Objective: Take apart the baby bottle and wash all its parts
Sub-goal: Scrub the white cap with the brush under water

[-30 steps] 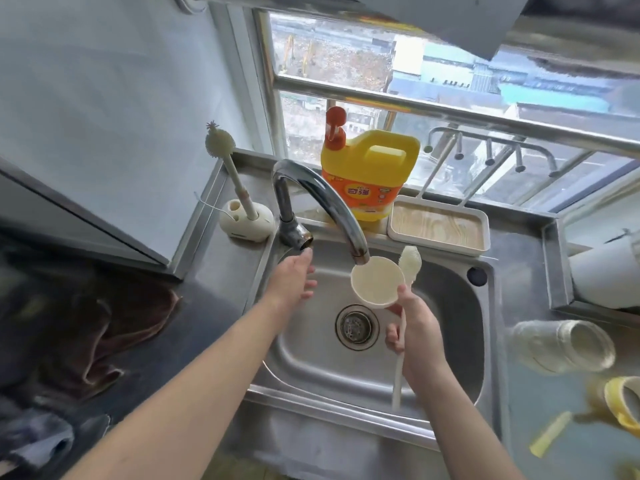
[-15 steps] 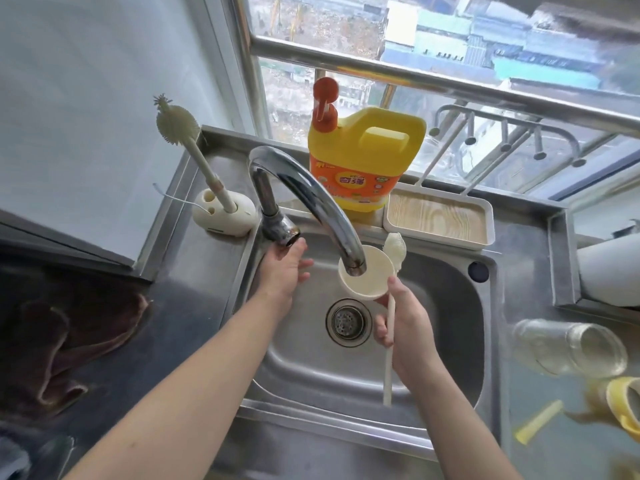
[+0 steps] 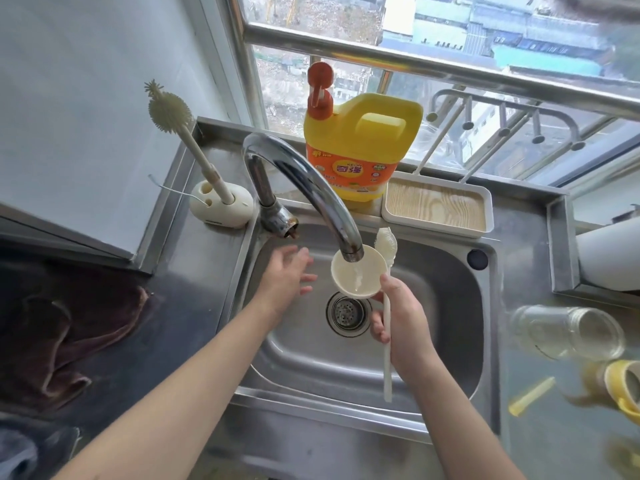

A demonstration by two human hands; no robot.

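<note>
Over the sink (image 3: pixel 433 271), the right hand (image 3: pixel 401 317) grips a cream, bowl-shaped bottle cap (image 3: pixel 356 275) at its near rim, together with the thin handle of a long brush (image 3: pixel 387 358), whose pale bristled head stands just past the cap. The cap sits directly under the spout of the faucet (image 3: pixel 304 181), hollow side toward the camera; a thin stream of water seems to run into it. The left hand (image 3: pixel 284 278) hovers left of the cap, fingers spread and relaxed, holding nothing, apart from the cap and just below the faucet's base. Below and between the hands lies the drain (image 3: pixel 348 313).

Well to the right of the right hand, on the counter, the glass bottle body (image 3: pixel 568 332) lies on its side. Nearer the frame edge, a yellow collar (image 3: pixel 623 386) and a yellow straw-like piece (image 3: pixel 531 396) are blurred, and the collar is cut off. The right fingers under the cap are hidden by the hand itself.

Beyond the hands stand a yellow detergent jug (image 3: pixel 360 147) and a wood-grain tray (image 3: pixel 436 206). Left of the left hand are a second brush (image 3: pixel 169 109) in a holder (image 3: pixel 221 207) and a dark cloth (image 3: pixel 69 334).
</note>
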